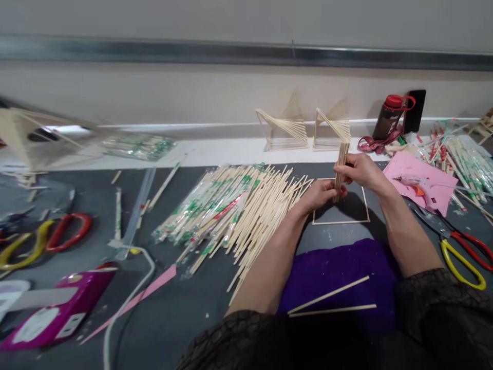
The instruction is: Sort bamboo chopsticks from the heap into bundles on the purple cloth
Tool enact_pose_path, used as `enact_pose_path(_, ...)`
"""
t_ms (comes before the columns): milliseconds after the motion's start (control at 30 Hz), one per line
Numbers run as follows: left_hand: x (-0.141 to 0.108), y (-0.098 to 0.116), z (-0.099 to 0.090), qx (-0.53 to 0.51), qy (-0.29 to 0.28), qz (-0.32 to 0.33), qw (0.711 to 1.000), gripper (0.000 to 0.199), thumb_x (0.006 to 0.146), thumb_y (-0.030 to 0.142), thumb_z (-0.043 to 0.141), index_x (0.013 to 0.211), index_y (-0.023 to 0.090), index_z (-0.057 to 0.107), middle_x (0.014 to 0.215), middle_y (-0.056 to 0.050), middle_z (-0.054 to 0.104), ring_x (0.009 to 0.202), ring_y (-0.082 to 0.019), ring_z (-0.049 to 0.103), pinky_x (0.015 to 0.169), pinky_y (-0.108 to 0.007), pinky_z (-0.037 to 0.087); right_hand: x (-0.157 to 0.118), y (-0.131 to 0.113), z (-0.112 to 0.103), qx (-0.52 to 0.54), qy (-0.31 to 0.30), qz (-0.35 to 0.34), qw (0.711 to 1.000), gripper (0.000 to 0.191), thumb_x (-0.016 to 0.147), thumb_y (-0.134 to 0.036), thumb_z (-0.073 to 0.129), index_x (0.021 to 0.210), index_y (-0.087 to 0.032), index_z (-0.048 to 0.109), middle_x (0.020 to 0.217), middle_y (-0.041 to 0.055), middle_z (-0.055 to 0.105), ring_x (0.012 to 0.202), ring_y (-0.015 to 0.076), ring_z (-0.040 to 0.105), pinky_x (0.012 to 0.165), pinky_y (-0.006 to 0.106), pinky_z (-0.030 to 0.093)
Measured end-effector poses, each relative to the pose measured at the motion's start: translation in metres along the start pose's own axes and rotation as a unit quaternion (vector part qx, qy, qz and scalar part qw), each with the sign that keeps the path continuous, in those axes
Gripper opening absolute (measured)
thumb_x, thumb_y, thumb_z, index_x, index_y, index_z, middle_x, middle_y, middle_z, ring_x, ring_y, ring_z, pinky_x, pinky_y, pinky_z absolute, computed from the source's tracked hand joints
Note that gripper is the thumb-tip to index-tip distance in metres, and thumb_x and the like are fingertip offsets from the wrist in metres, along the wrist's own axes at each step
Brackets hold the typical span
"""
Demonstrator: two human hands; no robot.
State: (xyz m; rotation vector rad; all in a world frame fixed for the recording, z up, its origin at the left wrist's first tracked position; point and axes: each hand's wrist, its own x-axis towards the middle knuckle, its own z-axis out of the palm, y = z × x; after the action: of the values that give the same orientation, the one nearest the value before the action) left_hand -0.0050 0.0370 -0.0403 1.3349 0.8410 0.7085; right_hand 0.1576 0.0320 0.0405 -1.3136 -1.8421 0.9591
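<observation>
An upright bundle of wooden chopsticks (pixel 341 164) is gripped between my two hands. My left hand (pixel 321 195) pinches its lower end, while my right hand (pixel 358 170) holds it higher up from the right. Below the hands, a square frame of thin sticks (pixel 341 222) lies flat on the dark grey table; the hands and bundle hide part of its far side. A purple cloth (pixel 327 267) lies nearer to me, with two loose sticks (pixel 335 311) on it. Left of my left hand is a large spread of chopsticks (pixel 256 221), some bare and some in clear wrappers.
Two twisted stick models (pixel 285 128) stand against the wall. A glue gun (pixel 414 185) rests on pink paper (pixel 439 198) at right, near yellow-and-red scissors (pixel 462 257). A bottle (pixel 389 118) and phone (pixel 415 110) stand behind. More scissors (pixel 46 236) and a white cord (pixel 142 277) lie left.
</observation>
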Motion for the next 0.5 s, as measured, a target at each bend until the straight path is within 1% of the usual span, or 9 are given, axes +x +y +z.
enact_pose_path(133,-0.001,-0.001,0.001,-0.020,0.002,0.006,1.000,0.010,0.073,0.017,0.069,0.082,0.013,0.072,0.080,-0.006,0.075,0.076,-0.015,0.069,0.080,-0.032,0.053,-0.001,-0.006,0.000,-0.054,-0.001,-0.016,0.998,0.016,0.081,-0.026,0.060,0.070,-0.015,0.063,0.059,-0.0009,0.061,0.053,0.0109,0.057,0.051,0.022,0.041)
enact_pose_path(267,-0.001,-0.004,-0.001,0.006,0.016,0.034,0.999,0.011,0.076,0.020,0.070,0.083,0.013,0.073,0.084,-0.006,0.075,0.080,-0.016,0.070,0.084,-0.034,0.054,-0.001,-0.013,0.001,-0.101,0.007,-0.036,0.994,0.016,0.082,-0.025,0.060,0.071,-0.014,0.065,0.064,0.0011,0.063,0.059,0.0126,0.059,0.055,0.023,0.042)
enact_pose_path(367,0.000,-0.007,-0.002,0.030,0.035,0.046,0.998,0.012,0.078,0.020,0.069,0.086,0.013,0.073,0.086,-0.006,0.075,0.083,-0.017,0.070,0.084,-0.035,0.054,-0.001,-0.014,0.001,-0.103,0.005,-0.038,0.994,0.016,0.083,-0.025,0.060,0.072,-0.014,0.065,0.066,0.0022,0.064,0.061,0.0130,0.060,0.056,0.023,0.042)
enact_pose_path(500,0.000,-0.007,-0.002,0.027,0.031,0.043,0.998,0.011,0.078,0.017,0.067,0.087,0.013,0.073,0.086,-0.006,0.076,0.083,-0.016,0.070,0.083,-0.034,0.054,0.000,-0.011,0.000,-0.101,-0.003,-0.038,0.994,0.017,0.082,-0.026,0.060,0.072,-0.014,0.065,0.063,0.0018,0.063,0.058,0.0126,0.058,0.054,0.023,0.041)
